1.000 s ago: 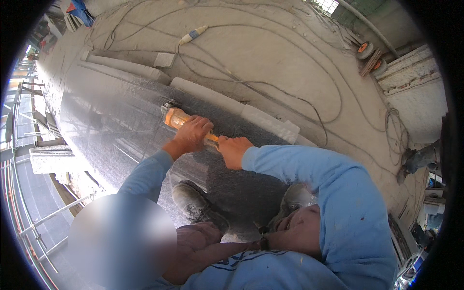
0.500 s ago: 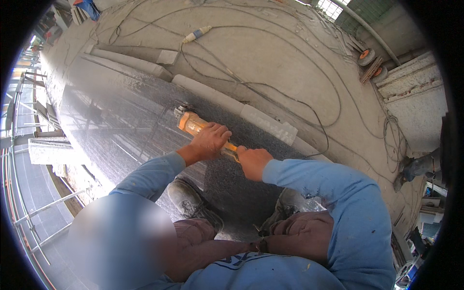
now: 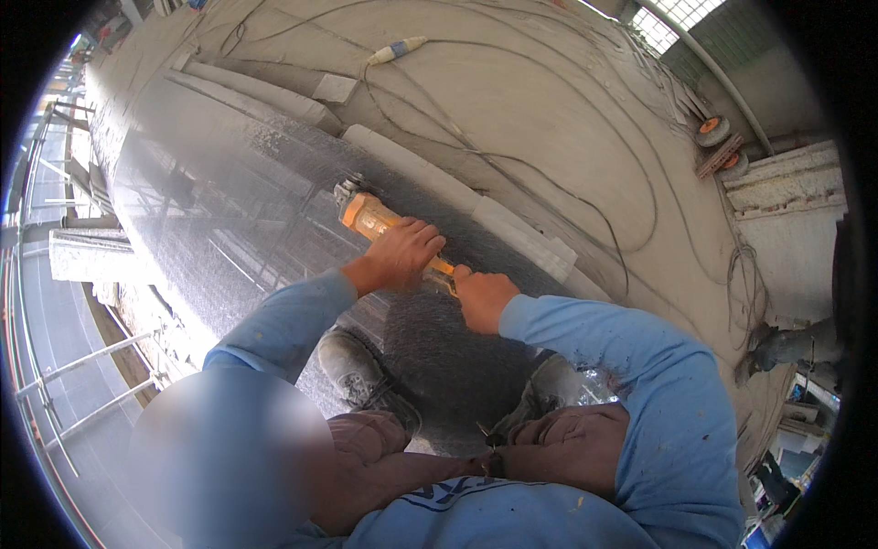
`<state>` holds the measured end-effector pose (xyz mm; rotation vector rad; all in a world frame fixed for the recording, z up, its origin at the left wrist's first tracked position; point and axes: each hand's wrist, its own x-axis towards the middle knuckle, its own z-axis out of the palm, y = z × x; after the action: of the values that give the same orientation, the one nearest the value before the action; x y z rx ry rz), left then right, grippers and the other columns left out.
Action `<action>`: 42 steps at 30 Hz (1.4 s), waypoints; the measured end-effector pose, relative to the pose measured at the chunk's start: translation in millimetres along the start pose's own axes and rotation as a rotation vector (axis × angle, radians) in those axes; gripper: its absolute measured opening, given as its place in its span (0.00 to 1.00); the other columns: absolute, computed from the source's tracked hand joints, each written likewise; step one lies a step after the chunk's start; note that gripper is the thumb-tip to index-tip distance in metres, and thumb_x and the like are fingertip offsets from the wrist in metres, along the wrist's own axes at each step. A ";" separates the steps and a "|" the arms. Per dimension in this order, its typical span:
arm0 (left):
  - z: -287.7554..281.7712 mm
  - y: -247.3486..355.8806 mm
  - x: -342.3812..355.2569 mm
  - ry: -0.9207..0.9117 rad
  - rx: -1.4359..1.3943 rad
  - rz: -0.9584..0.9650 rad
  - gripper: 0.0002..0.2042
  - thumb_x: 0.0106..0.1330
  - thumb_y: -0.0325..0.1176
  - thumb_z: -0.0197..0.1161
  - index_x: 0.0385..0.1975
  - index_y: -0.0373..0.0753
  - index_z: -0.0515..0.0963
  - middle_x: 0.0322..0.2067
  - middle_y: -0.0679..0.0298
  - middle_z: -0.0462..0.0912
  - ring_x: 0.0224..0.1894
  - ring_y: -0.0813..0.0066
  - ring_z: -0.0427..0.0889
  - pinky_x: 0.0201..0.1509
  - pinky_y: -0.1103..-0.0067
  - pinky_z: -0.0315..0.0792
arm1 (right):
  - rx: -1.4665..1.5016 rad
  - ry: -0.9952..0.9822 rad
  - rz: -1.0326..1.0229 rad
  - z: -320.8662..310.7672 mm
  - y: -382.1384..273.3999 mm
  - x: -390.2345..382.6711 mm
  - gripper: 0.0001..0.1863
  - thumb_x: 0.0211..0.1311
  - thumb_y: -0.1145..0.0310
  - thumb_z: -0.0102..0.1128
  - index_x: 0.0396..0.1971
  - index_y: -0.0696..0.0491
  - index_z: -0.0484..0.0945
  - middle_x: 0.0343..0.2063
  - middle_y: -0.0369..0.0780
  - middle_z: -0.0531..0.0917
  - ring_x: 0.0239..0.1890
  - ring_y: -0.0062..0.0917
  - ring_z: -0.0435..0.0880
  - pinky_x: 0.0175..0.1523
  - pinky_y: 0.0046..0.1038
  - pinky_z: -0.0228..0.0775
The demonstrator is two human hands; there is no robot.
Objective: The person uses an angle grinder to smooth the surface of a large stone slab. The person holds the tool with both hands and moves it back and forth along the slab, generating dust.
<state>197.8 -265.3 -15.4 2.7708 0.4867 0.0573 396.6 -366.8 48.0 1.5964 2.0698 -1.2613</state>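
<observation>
My left hand [image 3: 405,255] wraps round the yellow body of an angle grinder [image 3: 370,220], and my right hand [image 3: 484,298] is closed on its rear handle. The grinder's metal head [image 3: 350,190] rests on or just over a large dark, polished stone slab [image 3: 238,210], which has pale scuffs and reflections. My boots [image 3: 349,366] are below my arms on that dark stone. Whether the grinder's disc touches the surface I cannot tell.
Pale stone strips [image 3: 412,160] border the slab's far side. Cables [image 3: 512,165] with a connector [image 3: 396,50] loop over the dusty floor. Wheels [image 3: 712,131] and stacked slabs [image 3: 777,174] stand at right, with a dark boot-like shape below. Scaffold rails [image 3: 91,366] run along the left.
The grinder and both my hands have shifted to the right in the picture since a second ago. The background has shifted too, as the view moves slightly. Both hands keep their grip.
</observation>
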 end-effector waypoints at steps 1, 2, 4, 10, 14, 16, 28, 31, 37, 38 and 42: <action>2.7 -3.8 -0.5 -0.019 0.005 -0.015 0.28 0.41 0.31 0.75 0.47 0.36 0.76 0.43 0.57 0.79 0.49 0.57 0.80 0.61 0.63 0.72 | 0.004 -0.003 0.004 0.0 -0.9 3.7 0.18 0.60 0.74 0.59 0.48 0.63 0.67 0.36 0.55 0.85 0.39 0.47 0.88 0.45 0.44 0.80; 5.0 -7.2 -2.0 -0.038 0.011 -0.029 0.28 0.41 0.31 0.75 0.47 0.36 0.76 0.43 0.58 0.79 0.50 0.57 0.80 0.61 0.63 0.71 | 0.008 -0.005 0.007 0.8 -1.4 7.9 0.19 0.59 0.74 0.61 0.48 0.63 0.67 0.37 0.55 0.85 0.40 0.47 0.88 0.46 0.44 0.80; -1.2 -10.1 -1.5 -0.055 -0.009 -0.038 0.28 0.40 0.31 0.76 0.46 0.36 0.76 0.44 0.57 0.79 0.50 0.57 0.80 0.62 0.63 0.71 | 0.012 0.006 0.006 1.3 -1.2 14.0 0.19 0.59 0.74 0.63 0.48 0.63 0.67 0.38 0.55 0.85 0.41 0.47 0.88 0.46 0.43 0.81; -8.9 -23.5 -6.6 -0.082 -0.008 -0.048 0.31 0.38 0.32 0.77 0.48 0.36 0.76 0.46 0.57 0.79 0.52 0.56 0.80 0.64 0.63 0.71 | 0.036 0.014 -0.019 -3.8 -7.7 28.6 0.18 0.61 0.75 0.61 0.47 0.63 0.68 0.39 0.55 0.85 0.41 0.48 0.88 0.46 0.44 0.80; -5.4 -35.3 -12.4 -0.044 -0.004 -0.049 0.34 0.35 0.32 0.79 0.49 0.36 0.76 0.47 0.56 0.79 0.53 0.55 0.79 0.64 0.62 0.71 | 0.037 0.026 -0.054 -5.1 -9.8 37.4 0.18 0.60 0.74 0.62 0.48 0.62 0.68 0.40 0.55 0.85 0.42 0.48 0.88 0.47 0.44 0.80; -3.9 -41.6 -15.2 -0.028 0.020 -0.042 0.34 0.34 0.32 0.79 0.49 0.36 0.76 0.47 0.57 0.79 0.53 0.55 0.79 0.63 0.63 0.72 | 0.041 0.032 -0.063 -6.2 -11.4 41.6 0.19 0.59 0.74 0.63 0.48 0.62 0.68 0.41 0.55 0.85 0.43 0.47 0.87 0.47 0.44 0.80; -22.5 -47.1 -14.7 -0.040 -0.014 -0.058 0.29 0.37 0.29 0.77 0.45 0.37 0.76 0.43 0.57 0.79 0.50 0.55 0.80 0.59 0.64 0.73 | 0.018 0.071 -0.087 -12.7 -19.5 50.2 0.20 0.60 0.75 0.60 0.50 0.63 0.68 0.40 0.55 0.85 0.43 0.45 0.88 0.47 0.42 0.80; -21.6 -40.3 -14.5 -0.030 -0.036 -0.043 0.29 0.37 0.28 0.76 0.45 0.36 0.76 0.44 0.56 0.79 0.51 0.54 0.80 0.59 0.64 0.73 | 0.014 0.049 -0.072 -12.7 -20.2 41.3 0.20 0.60 0.74 0.61 0.50 0.62 0.68 0.40 0.54 0.85 0.43 0.45 0.88 0.47 0.42 0.80; -15.7 -8.3 -4.7 -0.027 -0.041 -0.003 0.27 0.42 0.27 0.74 0.46 0.36 0.75 0.44 0.56 0.79 0.50 0.55 0.80 0.60 0.63 0.73 | 0.039 -0.011 0.003 -10.0 -11.8 6.2 0.22 0.56 0.73 0.66 0.49 0.62 0.69 0.41 0.53 0.85 0.45 0.45 0.88 0.48 0.41 0.80; -13.3 -2.6 -2.5 -0.026 -0.032 0.003 0.26 0.43 0.27 0.73 0.46 0.36 0.75 0.44 0.56 0.79 0.50 0.55 0.80 0.60 0.63 0.73 | 0.034 -0.015 0.009 -7.3 -7.9 1.3 0.22 0.56 0.74 0.66 0.49 0.62 0.69 0.41 0.53 0.85 0.45 0.45 0.88 0.48 0.42 0.80; -5.3 15.3 4.8 -0.004 -0.044 0.012 0.26 0.44 0.27 0.73 0.47 0.36 0.75 0.44 0.57 0.79 0.50 0.55 0.80 0.59 0.63 0.73 | 0.036 -0.044 0.039 -9.3 -3.5 -20.6 0.21 0.57 0.74 0.65 0.48 0.62 0.69 0.40 0.55 0.85 0.44 0.46 0.88 0.47 0.42 0.80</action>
<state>206.7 -275.6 -5.5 2.7306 0.4628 0.0647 404.0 -373.9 68.4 1.6017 1.9909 -1.3149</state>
